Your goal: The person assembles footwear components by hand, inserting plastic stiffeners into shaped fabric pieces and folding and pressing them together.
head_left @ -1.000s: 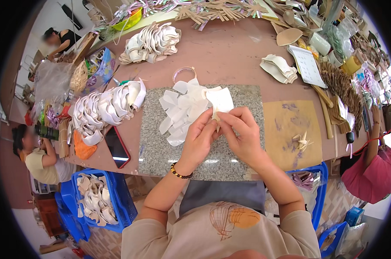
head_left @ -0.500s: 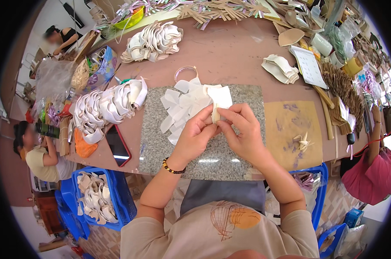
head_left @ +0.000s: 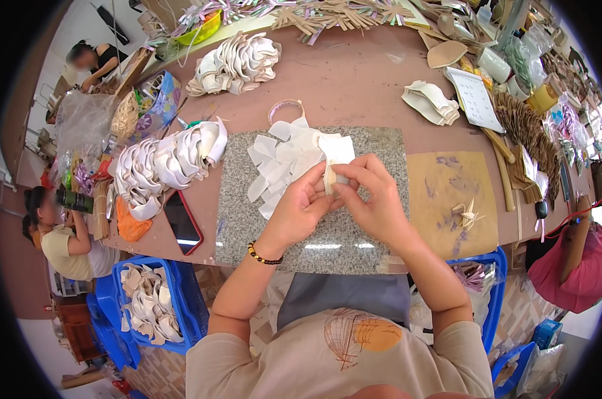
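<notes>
My left hand [head_left: 299,209] and my right hand [head_left: 374,203] meet over a speckled grey stone slab [head_left: 381,147]. Between their fingertips they pinch a small cream strip [head_left: 330,174], whose exact kind I cannot make out. Just beyond it a white square piece [head_left: 339,147] shows, partly covered by my fingers. Overlapping white, thin, petal-like sheets [head_left: 274,163] fan out to the left of the strip. At the slab's far edge lies a roll of tape [head_left: 272,117].
Stacks of curved white pieces [head_left: 161,163] lie left, beside a phone [head_left: 183,223] and an orange cloth [head_left: 133,226]. Right of the slab, a brown sheet [head_left: 434,226] bears small pale strips [head_left: 468,214]. Blue baskets [head_left: 194,299] stand below the table edge. Other people are nearby.
My right-hand fingers have shifted slightly and curl more over the cream strip. My left hand stays almost in place, still pinching.
</notes>
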Demonstrator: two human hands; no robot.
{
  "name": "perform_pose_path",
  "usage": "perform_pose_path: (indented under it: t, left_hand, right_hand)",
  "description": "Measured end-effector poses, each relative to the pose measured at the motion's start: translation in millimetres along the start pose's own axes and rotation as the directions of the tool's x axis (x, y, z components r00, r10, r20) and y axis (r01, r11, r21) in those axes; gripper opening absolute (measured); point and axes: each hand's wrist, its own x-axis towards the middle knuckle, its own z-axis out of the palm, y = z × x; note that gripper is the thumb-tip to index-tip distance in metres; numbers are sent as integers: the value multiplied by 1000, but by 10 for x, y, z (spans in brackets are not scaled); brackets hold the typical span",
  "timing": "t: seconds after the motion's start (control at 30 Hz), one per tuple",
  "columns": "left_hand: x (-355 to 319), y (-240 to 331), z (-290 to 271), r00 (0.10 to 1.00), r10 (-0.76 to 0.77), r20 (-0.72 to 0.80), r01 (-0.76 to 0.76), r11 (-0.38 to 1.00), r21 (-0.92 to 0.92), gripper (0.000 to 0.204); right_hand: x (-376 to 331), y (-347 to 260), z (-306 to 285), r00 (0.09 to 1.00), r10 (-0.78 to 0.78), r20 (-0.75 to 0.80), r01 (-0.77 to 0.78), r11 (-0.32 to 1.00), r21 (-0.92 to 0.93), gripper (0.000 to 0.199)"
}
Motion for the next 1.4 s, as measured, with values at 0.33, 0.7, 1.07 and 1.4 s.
perform_pose_path:
  t: [0.33,0.7,1.07,1.4]
  left_hand:
    - [-60,-27,-94,984,-38,-175,-41,903,-427,39]
    - [-602,133,-312,748,367,-552,16,822,569,34]
    - [-742,213,-77,928,371,27,-207,456,866,25]
    - [-843,339,-346,796,590,-135,-4,228,974,13]
  right_hand:
    - [-125,156,92,914,371,165,-395,721,569,41]
    - [-207,-78,-66,956,107,275,-146,981,127,26]
    - [-421,153,-192,798,355,487,-597,578,557,20]
    - [287,398,238,880,293,373,-390,894,219,13]
